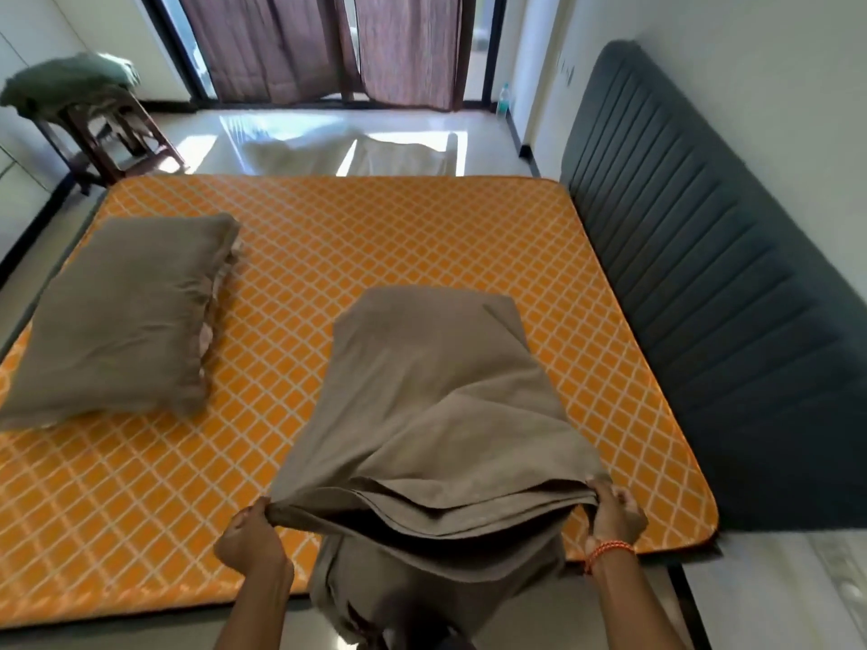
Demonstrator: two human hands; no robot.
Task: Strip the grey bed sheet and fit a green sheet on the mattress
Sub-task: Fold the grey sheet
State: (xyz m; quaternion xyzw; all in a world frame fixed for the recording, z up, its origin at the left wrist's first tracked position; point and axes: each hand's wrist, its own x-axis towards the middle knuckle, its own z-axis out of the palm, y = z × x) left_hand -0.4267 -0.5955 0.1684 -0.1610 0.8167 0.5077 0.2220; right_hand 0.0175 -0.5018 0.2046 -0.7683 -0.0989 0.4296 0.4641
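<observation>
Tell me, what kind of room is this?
Most likely a bedroom: a big orange mattress lies against a dark padded headboard, a grey pillow rests on it, and curtains hang at the window.

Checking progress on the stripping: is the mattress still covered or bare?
Bare: the orange mattress shows its diamond pattern edge to edge, with only a pillow and the hand-held grey fabric on it.

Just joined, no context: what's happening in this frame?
A person holds the open end of a grey pillowcase, left hand and right hand each gripping a side. The orange mattress is bare, with a grey pillow on it. Green fabric, possibly the sheet, lies on a stool.
</observation>
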